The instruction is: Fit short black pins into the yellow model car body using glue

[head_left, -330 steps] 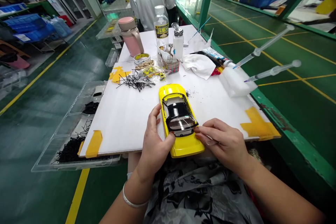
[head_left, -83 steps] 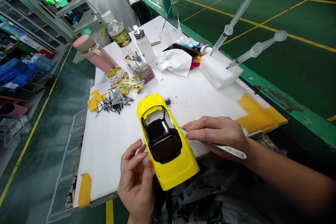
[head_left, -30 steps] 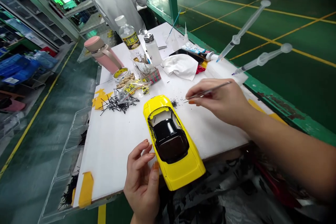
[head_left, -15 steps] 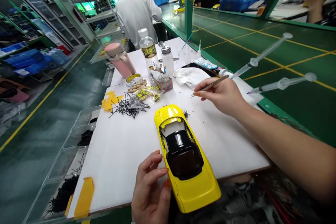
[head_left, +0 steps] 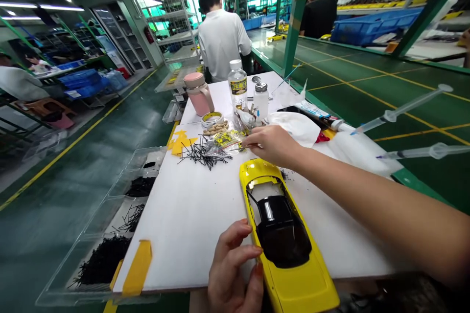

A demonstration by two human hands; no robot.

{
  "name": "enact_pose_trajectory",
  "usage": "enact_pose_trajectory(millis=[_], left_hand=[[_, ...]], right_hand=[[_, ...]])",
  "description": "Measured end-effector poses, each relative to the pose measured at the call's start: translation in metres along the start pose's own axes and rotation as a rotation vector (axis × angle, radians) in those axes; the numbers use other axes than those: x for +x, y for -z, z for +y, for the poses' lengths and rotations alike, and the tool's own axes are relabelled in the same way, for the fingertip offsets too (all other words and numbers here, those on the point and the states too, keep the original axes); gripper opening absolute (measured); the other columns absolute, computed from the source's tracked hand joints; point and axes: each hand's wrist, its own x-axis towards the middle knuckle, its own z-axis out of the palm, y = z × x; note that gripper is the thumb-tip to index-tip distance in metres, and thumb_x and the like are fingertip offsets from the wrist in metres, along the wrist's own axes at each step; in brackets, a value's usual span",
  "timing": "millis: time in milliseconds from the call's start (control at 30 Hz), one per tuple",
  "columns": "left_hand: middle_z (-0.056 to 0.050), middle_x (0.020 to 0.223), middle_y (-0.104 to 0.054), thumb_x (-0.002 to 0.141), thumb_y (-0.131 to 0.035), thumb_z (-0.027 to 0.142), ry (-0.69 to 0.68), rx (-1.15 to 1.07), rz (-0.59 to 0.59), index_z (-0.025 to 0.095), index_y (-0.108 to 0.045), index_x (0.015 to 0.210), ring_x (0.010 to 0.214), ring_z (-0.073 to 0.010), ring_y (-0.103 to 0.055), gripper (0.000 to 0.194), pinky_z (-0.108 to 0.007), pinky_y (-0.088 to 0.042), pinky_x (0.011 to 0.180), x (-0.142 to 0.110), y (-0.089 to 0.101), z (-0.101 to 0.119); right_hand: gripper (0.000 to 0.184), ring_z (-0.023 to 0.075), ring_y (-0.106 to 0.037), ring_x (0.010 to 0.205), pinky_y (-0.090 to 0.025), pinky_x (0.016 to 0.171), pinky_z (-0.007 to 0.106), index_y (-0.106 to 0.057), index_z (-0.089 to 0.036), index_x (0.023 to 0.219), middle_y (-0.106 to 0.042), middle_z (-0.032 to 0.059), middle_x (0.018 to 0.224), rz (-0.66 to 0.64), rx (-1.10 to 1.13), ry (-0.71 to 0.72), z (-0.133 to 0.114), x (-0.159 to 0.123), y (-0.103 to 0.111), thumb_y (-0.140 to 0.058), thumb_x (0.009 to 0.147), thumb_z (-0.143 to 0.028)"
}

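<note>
A yellow toy car body (head_left: 301,283) with a black roof section and dark rear window lies at the table's near edge. My left hand (head_left: 235,269) is at its left side, fingers apart and curved, their tips touching the body's edge. Beyond the car's front, my right hand (head_left: 273,144) is closed in a pinch on tweezers, which are mostly hidden by the hand. Its fingertips are beside a clear plastic bag (head_left: 223,143) of small yellow and black parts. Thin black sticks (head_left: 203,154) lie in a loose pile left of the bag.
Behind the bag stand a pink flask (head_left: 198,95), a clear bottle (head_left: 238,85) and a metal-capped jar (head_left: 261,100). Two syringes (head_left: 402,110) jut over the right edge. A tray of black parts (head_left: 105,259) sits off the left edge. A person in white (head_left: 223,41) is ahead.
My right hand has moved left across the table, from beside the white cloth to the plastic bag. The view has shifted, and my left hand stays at the car body's side.
</note>
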Motion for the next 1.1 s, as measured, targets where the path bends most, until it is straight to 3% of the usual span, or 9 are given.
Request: enact_pose_trajectory(millis=[167,300,500,767,833,900,967,1033,1100], left_hand=[[-0.012,0.126,-0.063,0.1,-0.057,0.017,0.0,-0.032,-0.029,0.026,-0.069,0.108,0.129,-0.0258,-0.061,0.017,-0.043,-0.054,0.11,-0.002,0.004,-0.003],[-0.011,0.13,-0.062,0.099,-0.056,0.015,-0.059,-0.047,-0.114,0.025,-0.067,0.113,0.133,-0.0228,-0.059,0.02,-0.037,-0.053,0.113,0.0,0.011,-0.01],[-0.011,0.137,-0.058,0.096,-0.054,0.007,-0.151,-0.032,-0.188,0.022,-0.064,0.119,0.137,-0.0193,-0.056,0.029,-0.03,-0.05,0.115,0.001,0.02,-0.023],[-0.012,0.135,-0.058,0.097,-0.053,0.011,-0.291,0.18,-0.235,0.02,-0.062,0.118,0.138,-0.0185,-0.054,0.024,-0.032,-0.048,0.116,0.01,0.019,-0.008],[-0.014,0.135,-0.057,0.102,-0.055,0.024,-0.436,0.287,-0.267,0.018,-0.063,0.116,0.142,-0.0232,-0.049,0.017,-0.037,-0.045,0.119,0.007,0.015,-0.004],[-0.015,0.137,-0.055,0.104,-0.054,0.044,-0.607,0.393,-0.319,0.017,-0.065,0.117,0.146,-0.0291,-0.045,0.032,-0.044,-0.039,0.123,0.001,0.008,0.0],[-0.014,0.141,-0.055,0.104,-0.052,0.052,-0.713,0.49,-0.393,0.018,-0.068,0.121,0.15,-0.0344,-0.04,0.041,-0.053,-0.028,0.128,-0.006,0.001,0.004],[-0.011,0.146,-0.057,0.102,-0.058,0.037,-0.734,0.594,-0.462,0.02,-0.07,0.126,0.155,-0.0377,-0.032,0.031,-0.058,-0.017,0.131,-0.01,-0.004,0.008],[-0.008,0.152,-0.057,0.096,-0.062,0.016,-0.739,0.688,-0.519,0.021,-0.07,0.131,0.159,-0.0398,-0.024,0.036,-0.061,-0.011,0.131,-0.009,-0.007,0.012]], right_hand=[[0.019,0.0239,-0.073,0.095,-0.052,0.081,0.032,-0.081,-0.014,0.096,-0.078,0.0134,0.1,-0.168,-0.161,-0.009,-0.011,0.041,-0.017,-0.062,0.095,-0.009],[0.016,0.0216,-0.072,0.095,-0.058,0.089,0.04,-0.074,-0.011,0.1,-0.075,0.0088,0.101,-0.277,-0.24,-0.042,-0.013,0.054,-0.025,-0.069,0.1,-0.027],[0.018,0.0209,-0.07,0.097,-0.057,0.093,0.043,-0.071,-0.014,0.103,-0.073,0.0059,0.102,-0.239,-0.182,-0.087,-0.012,0.049,-0.028,-0.066,0.103,-0.031],[0.004,0.0188,-0.064,0.083,-0.043,0.076,0.029,-0.072,-0.014,0.089,-0.072,0.0049,0.086,0.134,0.176,-0.244,-0.011,0.03,-0.014,-0.068,0.087,-0.013],[0.005,0.0174,-0.06,0.077,-0.038,0.07,0.028,-0.071,-0.013,0.083,-0.07,0.0036,0.08,0.206,0.3,-0.295,-0.008,0.022,-0.006,-0.066,0.085,-0.013],[0.008,0.0164,-0.057,0.073,-0.036,0.067,0.028,-0.072,-0.013,0.086,-0.068,0.0019,0.077,0.251,0.431,-0.336,-0.004,0.008,0.003,-0.065,0.084,-0.017],[0.017,0.016,-0.056,0.072,-0.036,0.066,0.028,-0.076,-0.014,0.093,-0.067,0.0006,0.076,0.268,0.561,-0.369,0.002,-0.013,0.012,-0.067,0.082,-0.024],[0.025,0.0158,-0.055,0.068,-0.036,0.065,0.029,-0.079,-0.015,0.095,-0.067,0.0002,0.074,0.26,0.686,-0.408,0.006,-0.041,0.02,-0.07,0.078,-0.03],[0.028,0.0159,-0.056,0.064,-0.038,0.062,0.029,-0.079,-0.015,0.09,-0.067,0.0012,0.071,0.234,0.813,-0.452,0.008,-0.073,0.027,-0.073,0.073,-0.036]])
